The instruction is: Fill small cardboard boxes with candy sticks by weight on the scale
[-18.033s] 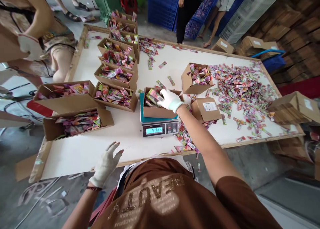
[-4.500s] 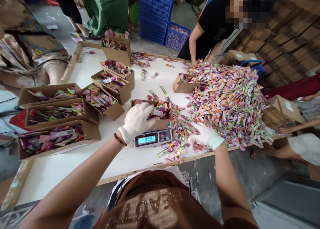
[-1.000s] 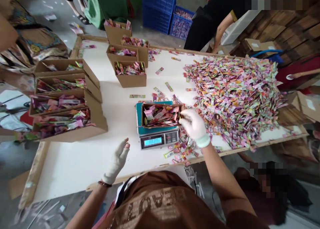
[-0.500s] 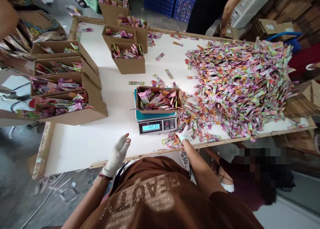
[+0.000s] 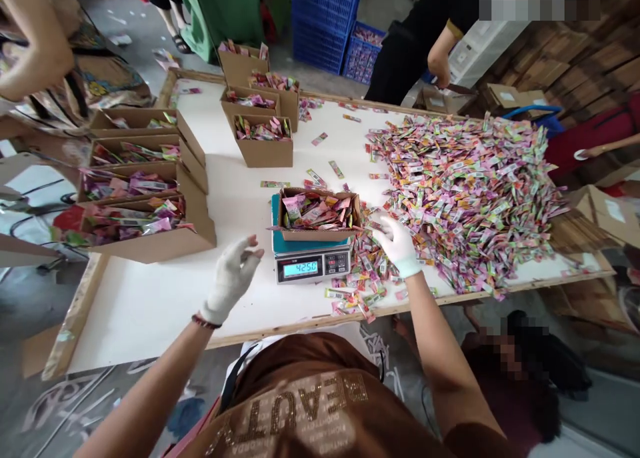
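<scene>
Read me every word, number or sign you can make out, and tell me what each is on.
"4250": scale display; any decimal point is unclear.
"BEAUTY": brown shirt, upside down; the smaller lettering is unreadable.
Too small or blurred: scale keypad, wrapped packets, white carton label.

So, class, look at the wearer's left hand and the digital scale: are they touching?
Apart. The head view shows a narrow strip of white tabletop between the left hand and the digital scale.
</scene>
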Demonstrator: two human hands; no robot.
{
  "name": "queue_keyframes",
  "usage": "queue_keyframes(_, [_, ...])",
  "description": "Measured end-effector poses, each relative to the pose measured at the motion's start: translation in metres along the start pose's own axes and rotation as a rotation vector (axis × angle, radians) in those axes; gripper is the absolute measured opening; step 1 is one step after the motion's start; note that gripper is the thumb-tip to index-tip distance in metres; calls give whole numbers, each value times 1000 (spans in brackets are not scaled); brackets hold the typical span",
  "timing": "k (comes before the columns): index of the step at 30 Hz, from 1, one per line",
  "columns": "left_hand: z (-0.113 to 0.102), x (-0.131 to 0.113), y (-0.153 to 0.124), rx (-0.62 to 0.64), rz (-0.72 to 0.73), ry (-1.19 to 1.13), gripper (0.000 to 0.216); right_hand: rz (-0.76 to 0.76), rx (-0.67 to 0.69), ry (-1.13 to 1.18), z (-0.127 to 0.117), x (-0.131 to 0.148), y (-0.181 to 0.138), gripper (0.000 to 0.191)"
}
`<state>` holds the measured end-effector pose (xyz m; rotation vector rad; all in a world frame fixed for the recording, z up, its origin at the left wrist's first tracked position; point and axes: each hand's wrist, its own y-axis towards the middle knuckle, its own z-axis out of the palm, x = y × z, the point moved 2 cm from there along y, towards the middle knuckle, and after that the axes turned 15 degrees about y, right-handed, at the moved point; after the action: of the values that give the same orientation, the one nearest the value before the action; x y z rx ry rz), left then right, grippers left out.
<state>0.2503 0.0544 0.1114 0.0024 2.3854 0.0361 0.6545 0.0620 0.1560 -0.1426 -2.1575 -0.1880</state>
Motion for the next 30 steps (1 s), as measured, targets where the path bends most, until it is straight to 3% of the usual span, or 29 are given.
queue_keyframes(3, [-19,-46,44,-94,159,131,48,-133,148,142,42,56,38,43])
queue_keyframes(6, [-22,-76,65,-5,222,264,29,-177,399,33,110,104,66,46])
queue_keyframes(9, [-20,-84,68,66,250,314,18,-151,556,-114,164,126,81,50])
queue_keyframes(12, [-24,-79,65,62,251,328,17,-140,583,-110,179,126,86,25])
queue_keyframes(16, [-41,-85,66,44,267,337,18,-172,508,12,144,125,80,16])
queue_keyframes(21, [-68,-149,69,-77,424,139,19,-344,456,359,78,157,49,25])
queue_keyframes(24, [-70,-198,66,-32,463,-108,19,-446,353,300,48,178,28,40])
queue_keyframes(26, [-68,-221,61,9,483,-224,19,-466,238,216,30,186,18,35])
queue_keyframes(28, [-66,-232,54,51,523,-286,23,-473,102,161,10,184,8,26])
queue_keyframes(30, [-64,-227,47,81,566,-307,31,-476,-21,93,-13,173,-1,24])
